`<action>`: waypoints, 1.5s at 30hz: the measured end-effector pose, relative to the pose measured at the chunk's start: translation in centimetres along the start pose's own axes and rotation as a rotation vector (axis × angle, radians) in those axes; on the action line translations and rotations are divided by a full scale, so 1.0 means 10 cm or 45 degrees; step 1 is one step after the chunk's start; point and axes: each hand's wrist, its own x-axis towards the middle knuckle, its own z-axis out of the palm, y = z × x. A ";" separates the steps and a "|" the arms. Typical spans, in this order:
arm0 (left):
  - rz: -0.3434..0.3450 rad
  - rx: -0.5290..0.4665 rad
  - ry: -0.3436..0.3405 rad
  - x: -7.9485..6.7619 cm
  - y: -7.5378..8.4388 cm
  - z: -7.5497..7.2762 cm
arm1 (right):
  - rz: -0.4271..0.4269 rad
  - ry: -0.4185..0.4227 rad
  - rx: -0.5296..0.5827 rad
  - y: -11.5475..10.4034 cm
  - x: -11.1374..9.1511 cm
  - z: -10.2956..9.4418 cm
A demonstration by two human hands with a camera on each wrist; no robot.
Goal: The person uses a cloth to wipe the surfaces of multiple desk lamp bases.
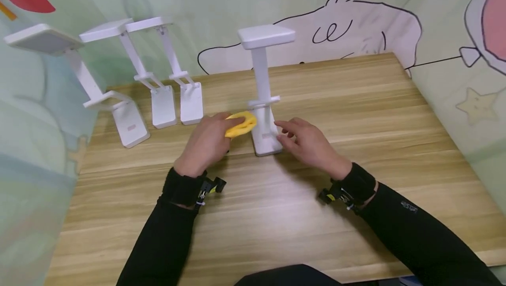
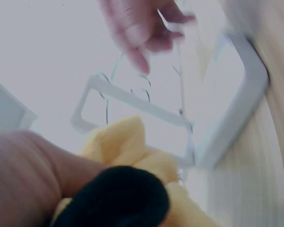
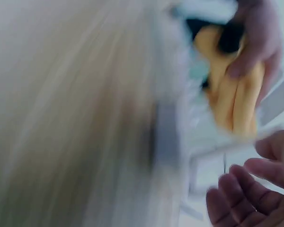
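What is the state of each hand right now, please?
Left hand: closed, holding the cloth.
Right hand: open, fingers loosely bent, holding nothing, near a lamp.

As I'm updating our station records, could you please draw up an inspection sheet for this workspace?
Surface: wood-grain table, lit by a soft glare toward the near side.
Job's things: central lamp, white, standing upright; yellow cloth, beside its base, contact unclear.
Clutter: three other lamps, also white, standing toward the table's far left corner.
Grippers: left hand pinches the cloth; right hand holds nothing, at the lamp's right side.
Cables: nothing seen.
Surroundings: pale wall with cartoon drawings behind the table.
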 end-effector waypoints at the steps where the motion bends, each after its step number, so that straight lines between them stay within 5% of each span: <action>1: 0.039 0.048 0.003 0.00 0.01 0.03 | -0.017 -0.020 -0.134 0.05 0.00 0.00; 5: 0.240 0.241 0.035 0.14 0.11 0.23 | -0.010 -0.205 -0.319 0.17 0.03 0.07; 9: 0.277 0.407 -0.002 0.34 0.11 0.40 | -0.056 -0.246 -0.383 0.22 0.06 0.11; 14: 0.183 0.444 -0.056 0.43 0.03 0.44 | -0.162 -0.252 -0.464 0.23 0.08 0.09; 21: 0.071 0.330 -0.031 0.23 -0.01 0.42 | -0.152 -0.281 -0.476 0.20 0.08 0.09; 25: -0.116 0.299 -0.093 0.18 -0.09 0.37 | -0.141 -0.282 -0.461 0.19 0.09 0.09; 29: -0.265 0.217 -0.024 0.30 -0.19 0.32 | -0.127 -0.284 -0.435 0.21 0.09 0.09; 35: -0.100 0.255 -0.021 0.43 -0.22 0.43 | -0.145 -0.297 -0.402 0.23 0.09 0.12; 45: 0.026 0.119 -0.213 0.24 0.03 0.42 | -0.110 -0.279 -0.427 0.18 0.10 0.11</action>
